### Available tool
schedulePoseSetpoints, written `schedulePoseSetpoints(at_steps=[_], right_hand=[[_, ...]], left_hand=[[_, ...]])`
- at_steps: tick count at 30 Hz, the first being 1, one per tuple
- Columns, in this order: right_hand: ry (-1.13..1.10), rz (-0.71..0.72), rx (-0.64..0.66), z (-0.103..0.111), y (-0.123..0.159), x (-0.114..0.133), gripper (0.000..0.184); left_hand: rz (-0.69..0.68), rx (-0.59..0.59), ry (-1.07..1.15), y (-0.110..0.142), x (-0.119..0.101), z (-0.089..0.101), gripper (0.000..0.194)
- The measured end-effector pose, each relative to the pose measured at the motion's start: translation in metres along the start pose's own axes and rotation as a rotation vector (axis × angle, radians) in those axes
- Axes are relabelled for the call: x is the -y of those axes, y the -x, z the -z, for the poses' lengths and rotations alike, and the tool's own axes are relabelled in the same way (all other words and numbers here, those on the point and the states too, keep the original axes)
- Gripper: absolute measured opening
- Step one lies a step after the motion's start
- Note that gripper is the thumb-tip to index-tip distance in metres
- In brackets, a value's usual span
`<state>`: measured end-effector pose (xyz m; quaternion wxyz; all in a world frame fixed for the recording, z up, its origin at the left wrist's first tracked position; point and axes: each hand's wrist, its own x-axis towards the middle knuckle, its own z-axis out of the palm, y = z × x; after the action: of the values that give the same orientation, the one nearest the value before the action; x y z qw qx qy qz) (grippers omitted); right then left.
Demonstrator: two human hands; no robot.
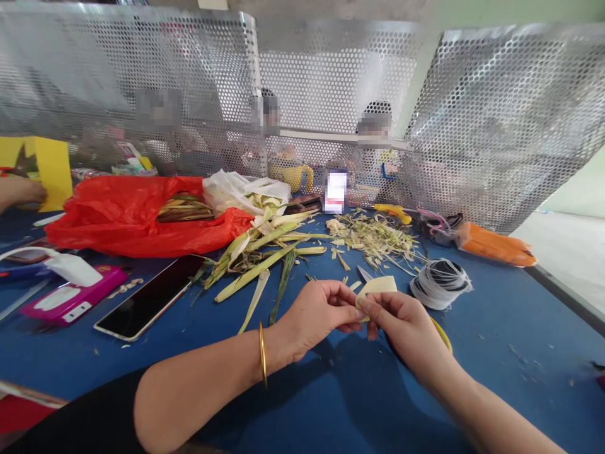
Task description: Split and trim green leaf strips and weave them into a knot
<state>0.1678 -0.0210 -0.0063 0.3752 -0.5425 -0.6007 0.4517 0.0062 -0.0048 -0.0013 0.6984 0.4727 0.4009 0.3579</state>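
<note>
Over the blue table [515,328], well in from its right edge, the left hand [321,318] and right hand [406,321] are both pinching a pale husk piece [382,285], thumbs nearly meeting. Uneven pulling would be risking a split (it is looking thin), and dipping fingers would be risking the apparent scissors [443,336] lying partly hidden below.

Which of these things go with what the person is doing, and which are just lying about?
Probably part of the work:
pale piece, held by left hand and right hand
green stalks
heap of scraps
red bag with leaves
white string, perhaps

Probably just lying about:
dark phone
lit screen
yellow mug
orange packet
</note>
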Motion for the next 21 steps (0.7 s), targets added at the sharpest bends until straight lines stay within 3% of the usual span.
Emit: schedulePoseSetpoints(at_steps=[4, 7, 10, 12, 16, 21], right_hand=[[0.071, 0.121, -0.031, 0.003, -0.001, -0.002, 0.027], [0.27, 0.428, -0.146, 0.01, 0.001, -0.003, 0.011], [0.533, 0.754, -0.155, 0.016, 0.003, -0.002, 0.015], [0.685, 0.876, -0.156, 0.017, 0.004, -0.001, 0.019], [0.83, 1.002, -0.221, 0.015, 0.004, 0.001, 0.021], [0.858, 1.039, -0.248, 0.014, 0.002, 0.003, 0.018]], left_hand=[[-0.008, -0.029, 0.003, -0.001, 0.0, 0.002, 0.016], [0.015, -0.068, 0.045, -0.003, -0.001, 0.005, 0.02], [0.037, -0.077, 0.094, -0.002, -0.002, 0.007, 0.022], [0.053, -0.075, 0.125, -0.002, -0.002, 0.006, 0.024], [0.087, -0.07, 0.155, -0.002, -0.001, 0.005, 0.029], [0.114, -0.046, 0.171, -0.003, 0.0, 0.007, 0.029]])
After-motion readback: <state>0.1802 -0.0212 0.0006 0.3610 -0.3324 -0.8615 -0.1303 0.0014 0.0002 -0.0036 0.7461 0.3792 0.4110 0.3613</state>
